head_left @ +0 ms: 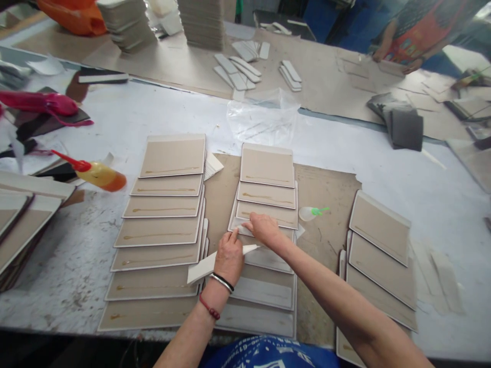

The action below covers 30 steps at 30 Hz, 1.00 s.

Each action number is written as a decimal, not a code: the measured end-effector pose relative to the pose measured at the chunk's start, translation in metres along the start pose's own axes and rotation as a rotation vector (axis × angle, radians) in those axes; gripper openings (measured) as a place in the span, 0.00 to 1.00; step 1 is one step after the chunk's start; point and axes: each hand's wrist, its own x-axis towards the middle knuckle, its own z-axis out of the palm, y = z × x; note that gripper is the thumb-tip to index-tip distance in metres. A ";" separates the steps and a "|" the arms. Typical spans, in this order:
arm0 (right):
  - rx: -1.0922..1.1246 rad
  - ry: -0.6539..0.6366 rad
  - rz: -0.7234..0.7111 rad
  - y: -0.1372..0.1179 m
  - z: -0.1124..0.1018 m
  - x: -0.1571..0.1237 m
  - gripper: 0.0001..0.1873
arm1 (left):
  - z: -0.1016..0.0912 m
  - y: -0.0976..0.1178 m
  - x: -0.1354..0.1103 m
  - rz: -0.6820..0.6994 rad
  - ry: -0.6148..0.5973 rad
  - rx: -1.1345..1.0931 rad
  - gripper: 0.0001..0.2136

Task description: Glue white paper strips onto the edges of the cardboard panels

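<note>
My left hand (229, 258) is closed round a bundle of white strips (203, 268) that sticks out to the left, its forefinger stretched toward the middle column of cards. My right hand (263, 228) presses a white strip (242, 230) flat onto a tan card (268, 214) in that middle column (266, 166). The cards overlap like shingles, each with a thin line of glue. Lower cards in this column carry white strips. A second shingled column (161, 230) lies to the left.
A third column of cards (379, 245) lies at the right. Glue bottles: yellow with a red tip (97, 174), small one with a green tip (309, 212). A plastic bag (263, 117), card stacks (201, 23) and another person (418, 33) are at the back.
</note>
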 end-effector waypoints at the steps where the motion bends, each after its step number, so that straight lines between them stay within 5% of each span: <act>1: 0.022 -0.006 0.003 0.009 -0.002 -0.006 0.19 | 0.000 0.000 0.000 0.005 0.002 0.012 0.08; 10: 0.198 0.085 0.190 0.088 0.007 -0.063 0.12 | 0.002 -0.003 -0.002 0.089 0.017 0.076 0.07; 17: 0.249 0.170 0.355 0.093 0.020 -0.060 0.13 | 0.003 -0.007 -0.001 0.155 0.032 0.086 0.05; 30: 0.236 0.130 0.365 0.096 0.021 -0.057 0.14 | 0.000 -0.006 -0.001 0.168 0.002 0.079 0.06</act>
